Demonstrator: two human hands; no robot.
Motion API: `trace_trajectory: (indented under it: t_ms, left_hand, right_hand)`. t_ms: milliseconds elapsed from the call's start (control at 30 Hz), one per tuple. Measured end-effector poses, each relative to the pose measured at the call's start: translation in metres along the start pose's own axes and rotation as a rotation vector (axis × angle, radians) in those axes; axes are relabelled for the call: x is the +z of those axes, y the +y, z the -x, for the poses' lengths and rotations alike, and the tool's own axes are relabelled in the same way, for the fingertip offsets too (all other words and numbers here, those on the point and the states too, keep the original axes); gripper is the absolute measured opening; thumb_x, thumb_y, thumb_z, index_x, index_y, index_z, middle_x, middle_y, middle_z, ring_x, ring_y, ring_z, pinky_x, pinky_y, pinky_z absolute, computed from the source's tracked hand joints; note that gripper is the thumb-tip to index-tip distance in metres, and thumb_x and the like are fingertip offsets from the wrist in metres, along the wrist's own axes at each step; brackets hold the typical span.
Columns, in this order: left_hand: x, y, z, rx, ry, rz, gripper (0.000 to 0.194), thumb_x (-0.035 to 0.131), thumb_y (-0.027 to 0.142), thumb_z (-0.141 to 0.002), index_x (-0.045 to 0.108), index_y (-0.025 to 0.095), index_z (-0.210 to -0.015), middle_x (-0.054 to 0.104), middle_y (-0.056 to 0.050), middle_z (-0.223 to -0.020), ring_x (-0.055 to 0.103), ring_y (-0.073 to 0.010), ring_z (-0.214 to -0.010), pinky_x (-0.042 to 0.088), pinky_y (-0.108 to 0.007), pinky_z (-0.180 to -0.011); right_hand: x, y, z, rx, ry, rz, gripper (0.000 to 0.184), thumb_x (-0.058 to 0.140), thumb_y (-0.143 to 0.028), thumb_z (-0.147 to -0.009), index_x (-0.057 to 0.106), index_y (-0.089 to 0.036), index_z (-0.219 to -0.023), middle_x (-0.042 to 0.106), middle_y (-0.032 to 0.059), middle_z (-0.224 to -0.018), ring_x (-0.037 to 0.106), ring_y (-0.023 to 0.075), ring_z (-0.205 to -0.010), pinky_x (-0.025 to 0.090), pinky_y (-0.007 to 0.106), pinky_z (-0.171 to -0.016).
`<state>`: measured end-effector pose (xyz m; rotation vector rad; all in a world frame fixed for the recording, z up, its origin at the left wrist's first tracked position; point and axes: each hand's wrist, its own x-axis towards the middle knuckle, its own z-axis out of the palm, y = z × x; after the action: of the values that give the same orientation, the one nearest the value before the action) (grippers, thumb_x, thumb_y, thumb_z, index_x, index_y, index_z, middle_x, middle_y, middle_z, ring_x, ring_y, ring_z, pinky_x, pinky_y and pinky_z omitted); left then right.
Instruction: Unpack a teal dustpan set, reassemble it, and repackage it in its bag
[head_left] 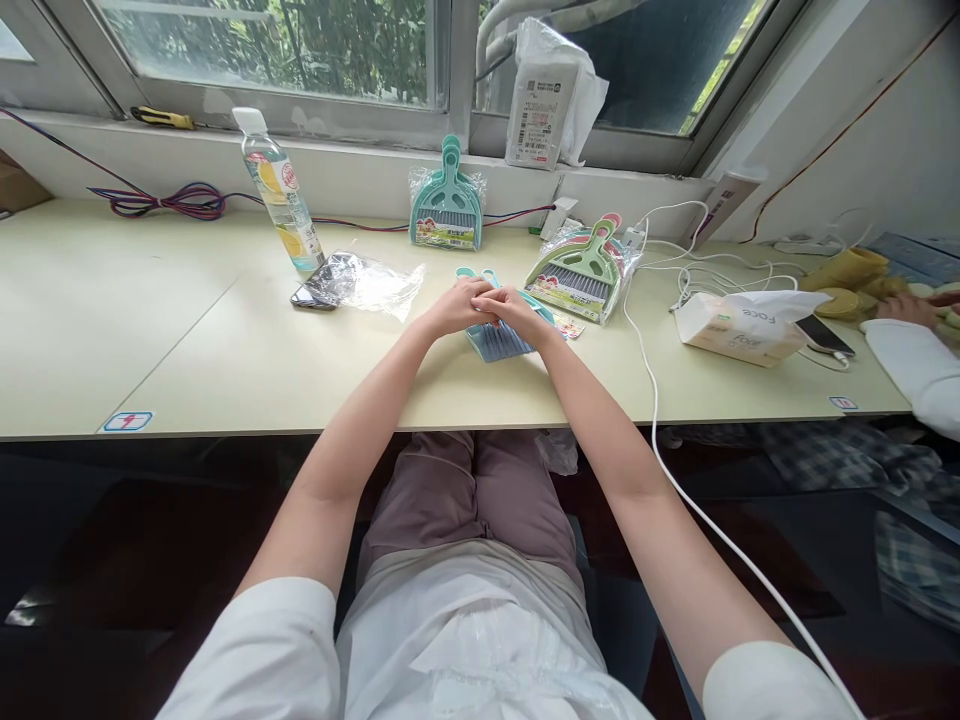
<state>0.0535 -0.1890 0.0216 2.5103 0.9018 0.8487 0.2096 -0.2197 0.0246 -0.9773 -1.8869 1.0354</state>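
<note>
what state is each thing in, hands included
left hand, touching right hand
right hand, touching left hand
blue dustpan and brush, partly hidden by hands
teal dustpan set, wrapped, upright
green dustpan set, wrapped
bottle, capped
clear wrapper, crumpled
tissue pack, open, tissue sticking out
red-blue cable, coiled
phone beside tissue pack, screen dark

The nearest brush set [495, 336] is teal with blue-grey bristles [508, 348], the rear wrapped set [450, 200] is teal with grey bristles [448, 218], and the other wrapped set [583, 272] pairs light green with pink. The tabletop [210, 370] is pale cream-yellow, the cable coil [176, 204] red and blue. The bottle [283, 205] shows yellow lemon print [268, 178] under a white cap [250, 121], the trousers [442, 490] are mauve-brown, the shirt [472, 650] white, and the cloth [832, 460] checked in grey-blue
</note>
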Motion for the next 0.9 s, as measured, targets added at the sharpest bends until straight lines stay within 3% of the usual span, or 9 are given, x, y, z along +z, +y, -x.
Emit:
trace_trajectory:
  t_ms: [200,300,400,467,533,633,700,800,900]
  left_hand:
    - [-0.001,0.003,0.001,-0.006,0.025,0.067,0.022,0.066,0.036,-0.071,0.067,0.018,-0.085,0.068,-0.005,-0.09,0.058,-0.0241,-0.096,0.047,-0.039,-0.089]
    - [-0.001,0.006,0.004,-0.054,0.005,0.245,0.047,0.067,0.034,-0.071,0.062,0.018,-0.115,0.069,-0.007,-0.106,0.064,-0.0219,-0.096,0.05,-0.036,-0.086]
    - [-0.003,0.008,0.006,-0.072,-0.036,0.384,0.068,0.066,0.038,-0.076,0.045,0.023,-0.139,0.065,-0.01,-0.123,0.067,-0.0194,-0.098,0.052,-0.035,-0.087]
    - [-0.005,0.008,0.006,-0.093,-0.021,0.397,0.069,0.064,0.044,-0.08,0.041,0.024,-0.142,0.063,-0.012,-0.129,0.067,-0.02,-0.103,0.052,-0.035,-0.09]
    - [-0.009,0.006,0.006,-0.135,0.047,0.379,0.065,0.061,0.048,-0.084,0.042,0.023,-0.14,0.062,-0.012,-0.13,0.065,-0.0214,-0.111,0.051,-0.035,-0.093]
    - [-0.013,-0.001,0.006,-0.257,0.201,0.282,0.05,0.057,0.045,-0.088,0.05,0.02,-0.13,0.065,-0.012,-0.123,0.065,-0.0213,-0.109,0.051,-0.036,-0.093]
    - [-0.013,-0.008,0.005,-0.359,0.256,0.21,0.038,0.056,0.039,-0.089,0.054,0.018,-0.12,0.067,-0.011,-0.115,0.066,-0.0199,-0.101,0.051,-0.036,-0.091]
    - [-0.009,-0.018,0.006,-0.483,0.255,0.136,0.033,0.06,0.032,-0.086,0.056,0.018,-0.115,0.067,-0.011,-0.113,0.066,-0.0193,-0.094,0.052,-0.036,-0.088]
    - [-0.005,-0.024,0.008,-0.532,0.181,0.068,0.032,0.064,0.027,-0.08,0.06,0.019,-0.111,0.068,-0.011,-0.115,0.065,-0.0214,-0.097,0.051,-0.036,-0.088]
  right_hand:
    - [-0.003,0.004,-0.002,-0.031,-0.033,-0.017,0.044,0.064,-0.05,-0.082,0.052,-0.02,-0.053,0.042,-0.003,-0.05,0.037,0.0102,-0.054,0.031,0.026,-0.052]
    - [-0.003,0.005,-0.002,-0.046,-0.035,-0.044,0.042,0.064,-0.047,-0.08,0.048,-0.02,-0.052,0.04,-0.0033,-0.053,0.038,0.0105,-0.057,0.034,0.025,-0.053]
    - [-0.005,0.004,-0.002,-0.035,-0.031,-0.095,0.038,0.063,-0.044,-0.078,0.049,-0.02,-0.052,0.047,-0.0018,-0.057,0.042,0.0111,-0.059,0.037,0.024,-0.055]
    - [-0.008,0.003,-0.002,-0.015,0.039,-0.116,0.031,0.06,-0.045,-0.078,0.059,-0.02,-0.06,0.057,-0.0004,-0.063,0.047,0.0118,-0.06,0.041,0.025,-0.058]
    - [-0.015,0.004,-0.004,0.005,0.21,-0.074,0.031,0.056,-0.048,-0.081,0.068,-0.02,-0.074,0.065,0.0011,-0.071,0.049,0.0123,-0.06,0.045,0.027,-0.061]
    - [-0.026,0.009,-0.005,0.107,0.518,0.214,0.037,0.049,-0.047,-0.088,0.072,-0.02,-0.082,0.071,0.0045,-0.077,0.056,0.0155,-0.064,0.048,0.028,-0.067]
    - [-0.029,0.014,-0.005,0.199,0.62,0.512,0.036,0.049,-0.043,-0.09,0.073,-0.018,-0.079,0.072,0.0083,-0.079,0.063,0.0206,-0.076,0.049,0.031,-0.073]
    - [-0.023,0.018,-0.004,0.267,0.544,0.853,0.029,0.056,-0.04,-0.09,0.073,-0.018,-0.08,0.075,0.0126,-0.09,0.066,0.0271,-0.09,0.048,0.037,-0.083]
    - [-0.014,0.015,-0.003,0.282,0.446,0.98,0.028,0.059,-0.042,-0.09,0.072,-0.018,-0.088,0.075,0.0142,-0.1,0.068,0.0302,-0.094,0.048,0.04,-0.087]
